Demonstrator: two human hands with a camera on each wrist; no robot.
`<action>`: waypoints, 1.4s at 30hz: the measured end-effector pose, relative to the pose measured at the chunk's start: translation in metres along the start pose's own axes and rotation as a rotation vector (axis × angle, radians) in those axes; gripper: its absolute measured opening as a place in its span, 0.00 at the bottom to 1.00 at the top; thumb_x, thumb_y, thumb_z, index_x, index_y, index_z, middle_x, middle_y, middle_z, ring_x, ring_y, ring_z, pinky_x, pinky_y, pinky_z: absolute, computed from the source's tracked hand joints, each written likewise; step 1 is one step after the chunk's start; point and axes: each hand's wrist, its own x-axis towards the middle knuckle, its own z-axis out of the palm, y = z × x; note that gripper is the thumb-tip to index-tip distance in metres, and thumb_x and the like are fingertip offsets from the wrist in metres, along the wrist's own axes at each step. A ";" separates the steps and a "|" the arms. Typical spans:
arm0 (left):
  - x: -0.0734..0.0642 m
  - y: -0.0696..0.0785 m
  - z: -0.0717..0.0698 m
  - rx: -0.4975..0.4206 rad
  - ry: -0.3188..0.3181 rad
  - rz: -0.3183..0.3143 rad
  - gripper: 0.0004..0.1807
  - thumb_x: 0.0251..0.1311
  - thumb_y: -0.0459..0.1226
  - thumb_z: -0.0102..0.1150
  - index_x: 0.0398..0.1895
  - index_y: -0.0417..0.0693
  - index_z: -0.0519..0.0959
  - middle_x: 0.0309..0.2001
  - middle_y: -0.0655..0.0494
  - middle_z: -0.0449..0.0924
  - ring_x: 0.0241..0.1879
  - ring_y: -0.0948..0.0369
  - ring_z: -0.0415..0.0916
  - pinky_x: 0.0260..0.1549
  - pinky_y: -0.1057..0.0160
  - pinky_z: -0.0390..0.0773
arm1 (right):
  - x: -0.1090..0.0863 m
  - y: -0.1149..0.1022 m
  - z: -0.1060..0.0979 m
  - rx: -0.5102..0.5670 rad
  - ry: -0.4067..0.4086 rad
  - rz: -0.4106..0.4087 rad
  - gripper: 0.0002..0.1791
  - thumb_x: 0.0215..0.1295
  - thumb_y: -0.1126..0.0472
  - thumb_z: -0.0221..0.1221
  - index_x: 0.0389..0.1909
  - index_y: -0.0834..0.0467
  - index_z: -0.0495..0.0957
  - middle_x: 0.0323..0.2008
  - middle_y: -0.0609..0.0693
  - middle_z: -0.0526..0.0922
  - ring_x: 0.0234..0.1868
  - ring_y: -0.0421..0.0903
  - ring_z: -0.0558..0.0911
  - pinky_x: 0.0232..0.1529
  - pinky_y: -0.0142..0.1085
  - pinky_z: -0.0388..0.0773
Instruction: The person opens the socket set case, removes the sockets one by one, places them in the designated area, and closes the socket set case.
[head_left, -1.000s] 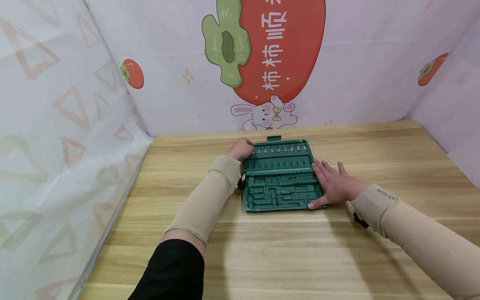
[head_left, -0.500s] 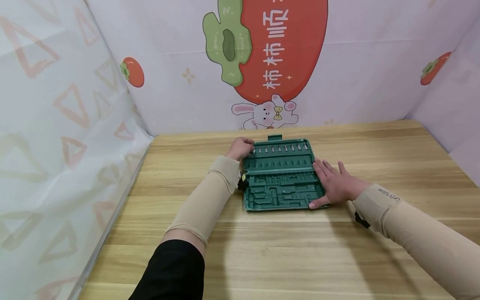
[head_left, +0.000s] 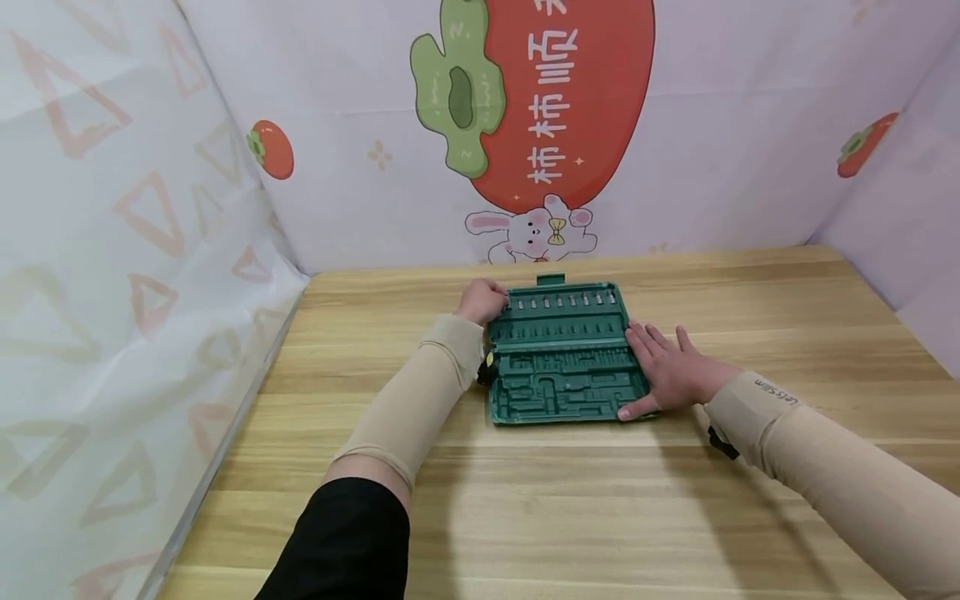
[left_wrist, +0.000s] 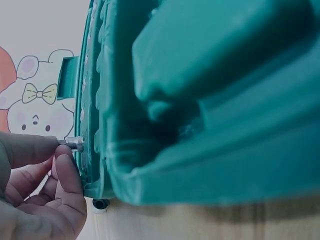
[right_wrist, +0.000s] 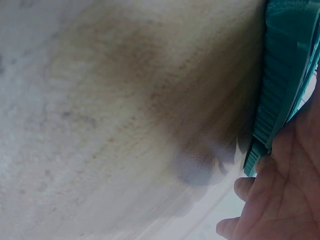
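A green plastic tool case point(head_left: 568, 412) lies unfolded flat on the wooden table. A row of small silver bits point(head_left: 558, 302) stands in its far half. The near half has moulded slots. At the far left corner, my left hand point(head_left: 483, 301) pinches a small silver metal bit point(left_wrist: 73, 143) with a knurled end between thumb and forefinger, against the case's slots. My right hand point(head_left: 666, 367) rests on the case's right edge, fingers straight and spread, thumb over the near right corner. In the right wrist view its palm point(right_wrist: 295, 185) lies along the green side wall.
A green latch tab point(head_left: 551, 279) sticks out from the case's far edge. In the left wrist view, a small round piece with a dark end point(left_wrist: 100, 204) shows below the case. A printed cloth point(head_left: 720, 167) hangs behind the wooden table point(head_left: 570, 517).
Both hands stay at the case, the right one unmoved. The left fingers shift only very slightly at the far left corner. The head view tilts a little.
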 end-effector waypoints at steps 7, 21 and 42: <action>0.002 -0.007 -0.007 -0.225 0.051 0.039 0.13 0.71 0.36 0.51 0.51 0.38 0.77 0.45 0.47 0.76 0.39 0.55 0.74 0.37 0.59 0.77 | 0.002 -0.001 0.001 0.001 -0.009 0.005 0.75 0.42 0.16 0.51 0.72 0.74 0.43 0.73 0.70 0.43 0.71 0.70 0.44 0.62 0.70 0.35; 0.010 -0.031 -0.032 -0.118 0.092 -0.065 0.12 0.70 0.35 0.50 0.47 0.37 0.79 0.37 0.47 0.81 0.32 0.57 0.76 0.28 0.64 0.74 | 0.000 -0.001 0.000 0.001 -0.015 0.012 0.75 0.42 0.16 0.51 0.72 0.74 0.42 0.73 0.70 0.42 0.71 0.69 0.44 0.62 0.71 0.34; 0.015 -0.036 -0.033 0.176 0.083 -0.051 0.23 0.64 0.32 0.52 0.08 0.48 0.65 0.08 0.58 0.60 0.09 0.62 0.57 0.11 0.65 0.60 | -0.001 -0.002 -0.003 -0.019 -0.005 0.004 0.74 0.43 0.17 0.52 0.72 0.74 0.44 0.72 0.70 0.44 0.71 0.70 0.46 0.61 0.71 0.38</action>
